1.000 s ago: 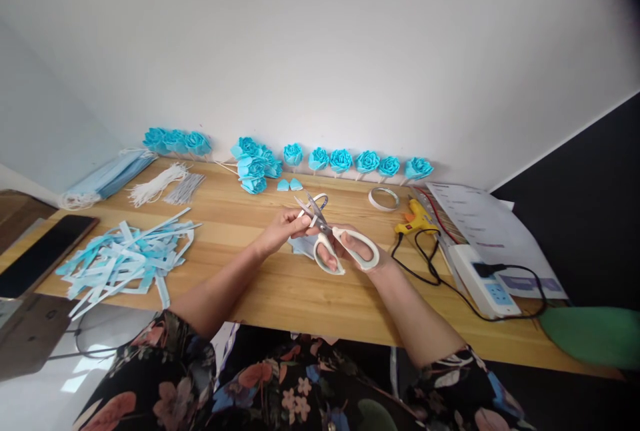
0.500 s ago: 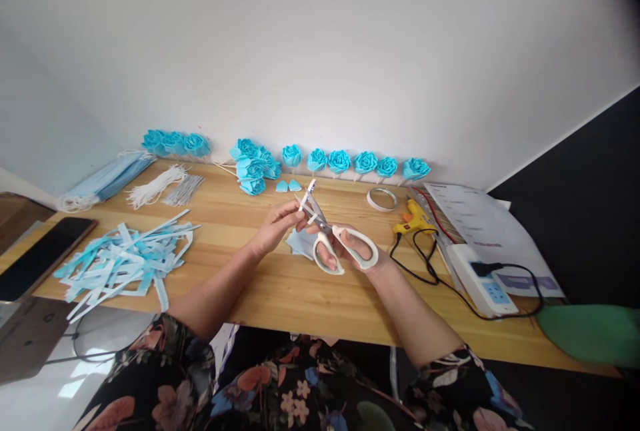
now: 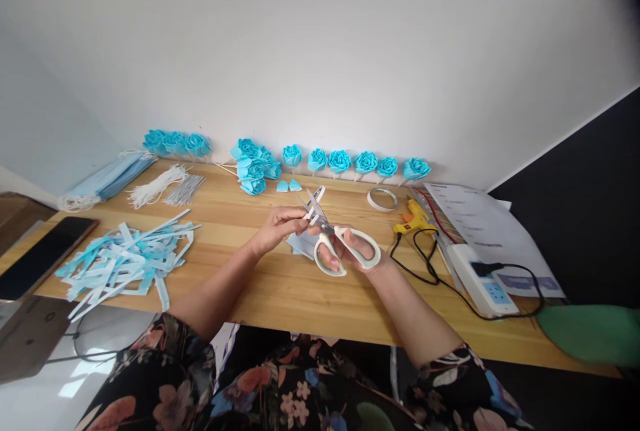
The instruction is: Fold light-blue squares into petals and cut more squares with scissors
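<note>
In the head view, my right hand (image 3: 353,244) has its fingers through the white handles of a pair of scissors (image 3: 326,227). The scissor blades stand apart, pointing up and left. My left hand (image 3: 276,230) pinches a small narrow white strip (image 3: 313,219) at the blades; its exact shape is hard to make out. Beneath both hands, pale blue fabric pieces (image 3: 301,245) lie on the wooden table (image 3: 280,298), partly hidden. Two small blue petal-shaped pieces (image 3: 289,186) rest beyond my hands.
Several blue fabric roses (image 3: 340,161) line the wall. To the left are face masks (image 3: 107,178), white cords (image 3: 159,186), cut strips (image 3: 127,261) and a phone (image 3: 43,258). On the right are a tape roll (image 3: 382,200), yellow glue gun (image 3: 416,216), papers (image 3: 493,231) and a power strip (image 3: 483,281).
My left fingers have shifted slightly right and down, flattening closer to the blades. The scissors have dipped a little, with their blades still apart.
</note>
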Tool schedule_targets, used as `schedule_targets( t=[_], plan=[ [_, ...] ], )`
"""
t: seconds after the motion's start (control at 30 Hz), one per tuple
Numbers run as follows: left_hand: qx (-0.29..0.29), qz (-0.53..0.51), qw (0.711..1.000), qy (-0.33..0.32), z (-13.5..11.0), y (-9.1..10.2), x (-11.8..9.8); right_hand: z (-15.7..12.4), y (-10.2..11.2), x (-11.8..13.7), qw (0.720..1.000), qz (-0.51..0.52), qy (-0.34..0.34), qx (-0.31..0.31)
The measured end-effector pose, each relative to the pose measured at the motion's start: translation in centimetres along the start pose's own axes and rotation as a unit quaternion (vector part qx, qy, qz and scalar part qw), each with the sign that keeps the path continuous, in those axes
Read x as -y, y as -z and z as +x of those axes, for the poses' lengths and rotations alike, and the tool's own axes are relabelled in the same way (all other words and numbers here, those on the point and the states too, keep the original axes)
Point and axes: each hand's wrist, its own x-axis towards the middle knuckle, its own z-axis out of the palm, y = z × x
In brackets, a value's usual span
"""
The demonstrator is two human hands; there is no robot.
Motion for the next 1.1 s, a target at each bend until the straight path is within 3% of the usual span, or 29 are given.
schedule_targets(
  t=[0.37,0.6,0.77,0.97,1.1],
  plan=[
    [-0.010,0.011,1.000,-0.025,0.0,0.1,-0.2,-0.4,0.0,-0.1,0.997,0.025,-0.059,-0.042],
    [-0.031,-0.007,0.999,-0.016,0.1,-0.2,-0.4,0.2,-0.1,-0.1,0.999,0.020,-0.015,-0.025],
    [-0.047,-0.027,0.999,-0.007,0.4,-0.6,-1.0,0.3,-0.5,0.2,0.998,-0.008,-0.016,-0.055],
    [-0.114,-0.055,0.991,0.040,0.9,-0.4,0.0,0.2,-1.5,1.0,0.993,-0.092,-0.068,0.010],
    [-0.150,-0.123,0.981,0.015,1.1,0.1,1.0,0.1,-1.0,1.3,0.994,-0.107,-0.028,-0.005]
  ],
)
